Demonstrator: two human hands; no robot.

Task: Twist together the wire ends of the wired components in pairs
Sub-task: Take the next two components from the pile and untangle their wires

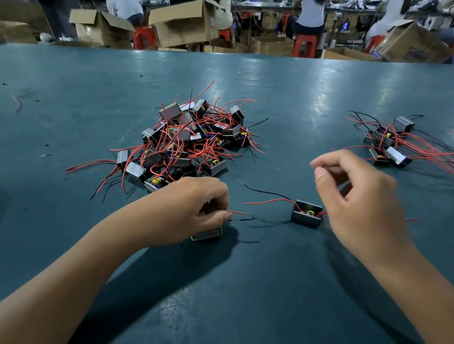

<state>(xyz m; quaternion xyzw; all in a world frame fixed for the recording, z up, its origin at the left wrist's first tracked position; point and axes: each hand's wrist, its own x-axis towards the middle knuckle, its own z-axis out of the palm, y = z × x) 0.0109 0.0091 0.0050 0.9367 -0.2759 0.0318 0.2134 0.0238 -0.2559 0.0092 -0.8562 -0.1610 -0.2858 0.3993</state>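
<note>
Left hand (187, 209) pinches a red and a black wire end, a component (208, 234) beneath it; right hand (359, 205), fingers curled, holds nothing; another component (307, 213) sits between, pile (186, 141) at eleven o'clock

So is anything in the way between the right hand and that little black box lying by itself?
Nothing visible. The right hand hovers just right of the lone black box, with only bare green table between them. The big pile sits off to the left, beyond the left hand, which holds another component's wires.
</note>
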